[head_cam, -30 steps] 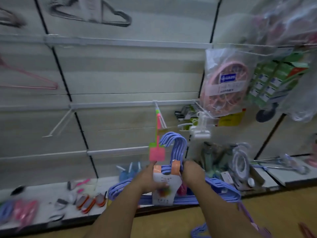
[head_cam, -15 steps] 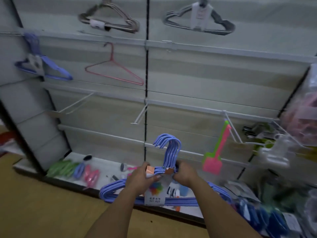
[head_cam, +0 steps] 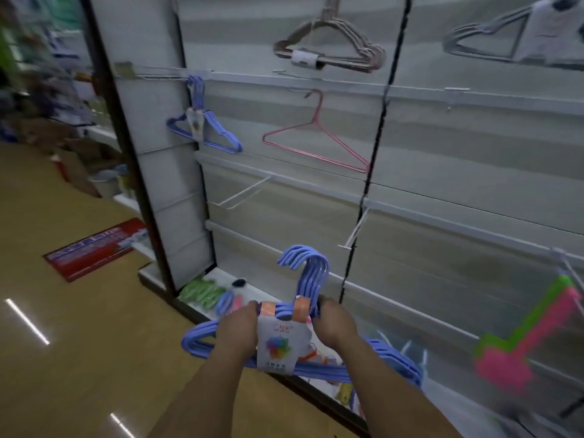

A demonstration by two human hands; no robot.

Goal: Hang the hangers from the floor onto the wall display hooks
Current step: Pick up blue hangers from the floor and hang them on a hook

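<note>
I hold a bundle of blue plastic hangers (head_cam: 311,276) with a white paper label in front of me, low before the wall display. My left hand (head_cam: 236,327) grips the bundle's left shoulder beside the label. My right hand (head_cam: 334,322) grips its right shoulder just below the hooks. The hooks point up and left. Two bare white wire display hooks stick out of the wall above the bundle, one (head_cam: 240,193) at upper left and one (head_cam: 356,229) closer, right of the hangers' hooks.
On the wall hang another blue hanger bundle (head_cam: 202,128), a pink wire hanger (head_cam: 319,137), a brown bundle (head_cam: 331,45) and a grey bundle (head_cam: 505,39). A pink and green brush (head_cam: 531,339) hangs at right. Small goods lie on the base shelf (head_cam: 202,292). A red mat (head_cam: 94,248) lies on the floor.
My view has swung further left along the wall, bringing the panel's end post and the aisle floor into sight. Both hands keep the same grip on the blue hanger bundle.
</note>
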